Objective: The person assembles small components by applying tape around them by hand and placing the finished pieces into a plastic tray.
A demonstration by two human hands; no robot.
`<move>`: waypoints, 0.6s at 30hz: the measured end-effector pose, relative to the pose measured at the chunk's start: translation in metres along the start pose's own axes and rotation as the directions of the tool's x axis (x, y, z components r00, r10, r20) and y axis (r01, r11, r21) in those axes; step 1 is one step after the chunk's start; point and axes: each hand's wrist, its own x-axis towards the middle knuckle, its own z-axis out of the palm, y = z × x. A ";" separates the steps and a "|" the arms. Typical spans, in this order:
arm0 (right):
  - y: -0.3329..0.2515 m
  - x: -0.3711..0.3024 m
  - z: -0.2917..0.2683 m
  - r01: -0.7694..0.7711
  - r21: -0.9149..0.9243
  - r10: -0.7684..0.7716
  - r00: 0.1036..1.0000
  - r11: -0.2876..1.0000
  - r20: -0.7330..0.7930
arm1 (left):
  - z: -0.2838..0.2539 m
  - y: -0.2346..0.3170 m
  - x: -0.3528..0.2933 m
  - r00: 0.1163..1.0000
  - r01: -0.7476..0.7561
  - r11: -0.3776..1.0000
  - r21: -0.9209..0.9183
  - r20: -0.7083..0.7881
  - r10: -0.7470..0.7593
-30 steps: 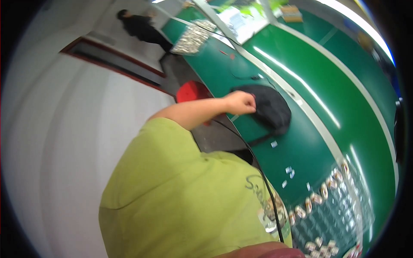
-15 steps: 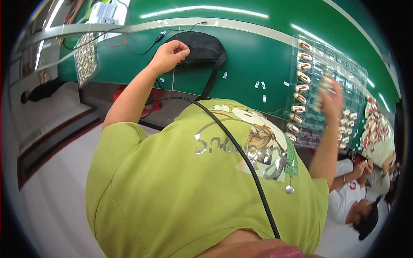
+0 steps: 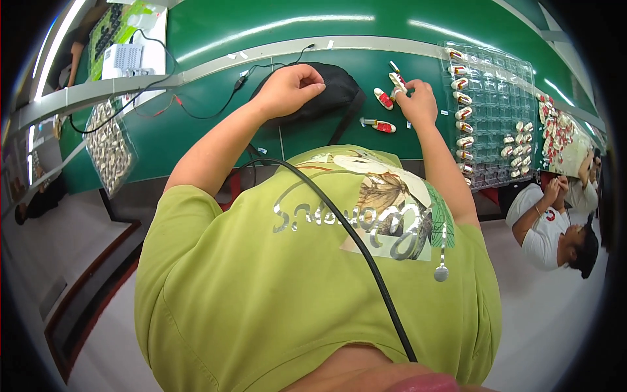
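Note:
My left hand (image 3: 290, 90) is above a black mesh bag (image 3: 339, 81), its fingers curled and pinched together; what they hold, if anything, is hidden. My right hand (image 3: 418, 103) is lowered to the green table, its thumb and fingers closed around the end of a small white-and-red oblong piece (image 3: 397, 81). Just left of that hand lies another white-and-red piece (image 3: 383, 98). A third such piece (image 3: 384, 126), nearer to me, has a silvery cylinder at its left end.
To the right, a clear compartment tray (image 3: 493, 85) carries a column of white pieces and a cluster of others. A heap of red and white pieces (image 3: 555, 130) lies beyond, near a seated person (image 3: 545, 219). A full tray (image 3: 108, 147) sits left. Cables (image 3: 222, 108) cross the table.
My right hand has moved left from the clear tray with a handful of pieces, and several now lie on the table beside it. My left hand stays pinched near the bag. The view has shifted.

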 end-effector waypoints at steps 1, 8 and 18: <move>-0.003 0.001 0.004 0.024 -0.021 -0.027 0.993 0.999 -0.117 | -0.001 -0.003 0.001 1.000 -0.013 1.000 -0.019 0.019 0.014; -0.008 0.018 0.015 0.076 -0.152 -0.096 0.987 0.985 -0.132 | 0.001 -0.020 0.019 0.993 -0.079 0.988 -0.130 0.079 0.089; -0.072 -0.055 -0.050 0.748 0.344 -0.711 0.656 0.567 -0.255 | 0.021 0.010 0.041 0.832 0.510 0.403 -0.760 0.555 -0.008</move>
